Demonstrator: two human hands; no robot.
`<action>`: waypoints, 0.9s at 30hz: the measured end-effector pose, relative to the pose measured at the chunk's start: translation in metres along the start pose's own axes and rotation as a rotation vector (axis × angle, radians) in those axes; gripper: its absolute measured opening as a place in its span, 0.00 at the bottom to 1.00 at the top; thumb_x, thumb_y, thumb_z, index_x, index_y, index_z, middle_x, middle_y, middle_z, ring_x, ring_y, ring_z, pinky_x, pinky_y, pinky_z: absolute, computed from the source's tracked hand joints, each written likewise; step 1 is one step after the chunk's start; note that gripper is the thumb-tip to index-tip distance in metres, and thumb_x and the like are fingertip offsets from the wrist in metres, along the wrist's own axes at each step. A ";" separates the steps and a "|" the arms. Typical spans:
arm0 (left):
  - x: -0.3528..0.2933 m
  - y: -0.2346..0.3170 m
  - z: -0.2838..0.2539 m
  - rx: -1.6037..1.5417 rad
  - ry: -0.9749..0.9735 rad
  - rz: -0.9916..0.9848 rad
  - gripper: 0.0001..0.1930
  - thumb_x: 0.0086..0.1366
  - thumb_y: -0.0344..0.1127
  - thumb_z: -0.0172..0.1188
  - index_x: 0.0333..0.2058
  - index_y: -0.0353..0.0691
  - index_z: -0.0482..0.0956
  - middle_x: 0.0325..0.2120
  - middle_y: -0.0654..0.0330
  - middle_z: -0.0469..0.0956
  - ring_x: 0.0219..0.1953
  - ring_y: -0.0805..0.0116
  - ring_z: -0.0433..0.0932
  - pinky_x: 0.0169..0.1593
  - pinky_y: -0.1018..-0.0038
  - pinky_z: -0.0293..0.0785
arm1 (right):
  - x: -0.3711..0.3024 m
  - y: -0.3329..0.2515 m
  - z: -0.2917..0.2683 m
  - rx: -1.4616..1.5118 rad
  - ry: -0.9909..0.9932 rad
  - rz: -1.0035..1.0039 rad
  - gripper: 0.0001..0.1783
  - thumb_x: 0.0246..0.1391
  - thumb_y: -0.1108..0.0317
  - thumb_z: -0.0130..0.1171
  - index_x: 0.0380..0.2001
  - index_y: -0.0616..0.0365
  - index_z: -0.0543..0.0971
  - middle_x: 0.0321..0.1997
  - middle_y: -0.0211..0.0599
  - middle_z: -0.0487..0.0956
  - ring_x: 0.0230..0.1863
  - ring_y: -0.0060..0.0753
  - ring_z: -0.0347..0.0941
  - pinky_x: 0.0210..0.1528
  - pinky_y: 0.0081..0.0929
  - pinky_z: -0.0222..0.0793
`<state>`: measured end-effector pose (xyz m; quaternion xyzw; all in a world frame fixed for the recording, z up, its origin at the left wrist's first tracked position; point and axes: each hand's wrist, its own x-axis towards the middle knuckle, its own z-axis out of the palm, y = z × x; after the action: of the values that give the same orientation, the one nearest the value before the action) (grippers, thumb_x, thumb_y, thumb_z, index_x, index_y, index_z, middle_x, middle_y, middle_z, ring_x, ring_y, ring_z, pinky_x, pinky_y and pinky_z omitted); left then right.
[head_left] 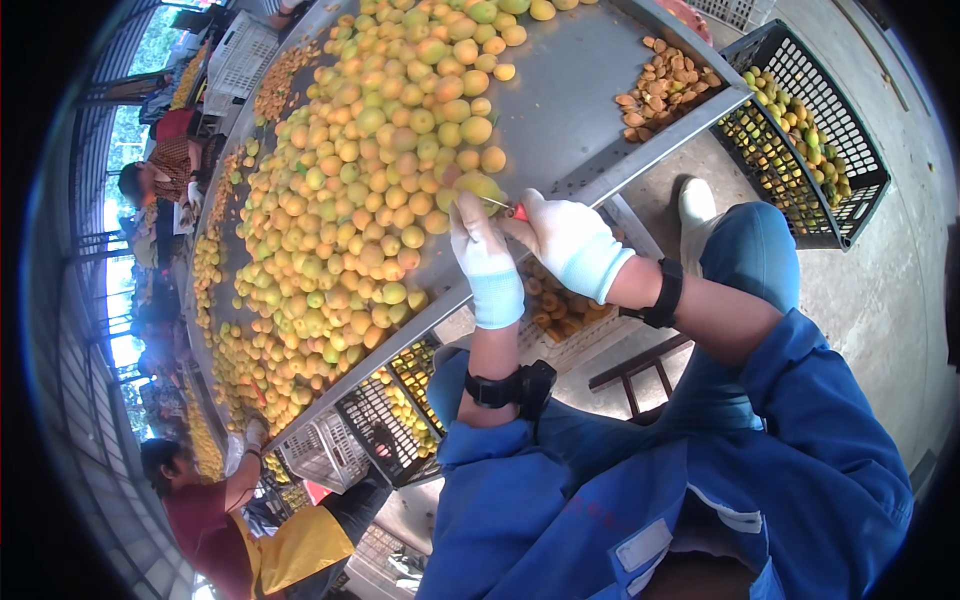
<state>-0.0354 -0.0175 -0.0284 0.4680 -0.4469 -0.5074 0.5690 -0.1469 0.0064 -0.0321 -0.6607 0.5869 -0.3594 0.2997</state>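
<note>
My left hand [485, 250], in a white glove, grips a yellow-green apricot [478, 186] over the near edge of a metal table [560, 95]. In my gloved right hand [578, 240] is a small knife [519, 212] with a red handle. Its thin blade points left and meets the apricot; how deep it sits I cannot tell. Past my hands a broad heap of yellow and orange apricots [350, 190] covers much of the tabletop. Below my wrists, a pale crate [590, 345] holds orange apricot pieces [560, 300], partly hidden by my arms.
Brown pits [665, 88] lie piled at the table's right corner. A black crate [865, 190] of greenish fruit stands on the floor at right. More crates [325, 450] sit under the table at left. Co-workers in a maroon shirt [205, 520] and patterned top [172, 160] work along the left.
</note>
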 end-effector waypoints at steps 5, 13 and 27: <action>0.006 -0.009 -0.007 0.007 -0.074 0.027 0.26 0.73 0.55 0.44 0.48 0.33 0.70 0.36 0.59 0.74 0.37 0.71 0.72 0.43 0.74 0.70 | 0.003 0.006 -0.002 0.450 -0.143 0.031 0.21 0.62 0.54 0.51 0.37 0.65 0.77 0.26 0.59 0.77 0.35 0.61 0.75 0.36 0.44 0.69; 0.016 -0.005 -0.018 -0.066 0.014 -0.006 0.27 0.73 0.56 0.44 0.50 0.33 0.68 0.38 0.59 0.73 0.37 0.71 0.72 0.43 0.73 0.71 | -0.007 0.004 -0.023 0.309 -0.096 -0.109 0.18 0.62 0.56 0.53 0.37 0.62 0.79 0.29 0.58 0.76 0.34 0.60 0.75 0.34 0.41 0.68; -0.008 0.018 0.000 0.615 -0.316 0.363 0.24 0.65 0.37 0.60 0.56 0.33 0.66 0.52 0.50 0.73 0.53 0.58 0.73 0.57 0.69 0.68 | 0.009 0.007 -0.043 0.686 0.042 0.065 0.19 0.52 0.58 0.63 0.43 0.59 0.77 0.29 0.39 0.79 0.32 0.25 0.74 0.39 0.25 0.71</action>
<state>-0.0336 -0.0089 -0.0110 0.4462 -0.7359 -0.3068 0.4065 -0.1860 -0.0028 -0.0121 -0.4948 0.4586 -0.5396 0.5037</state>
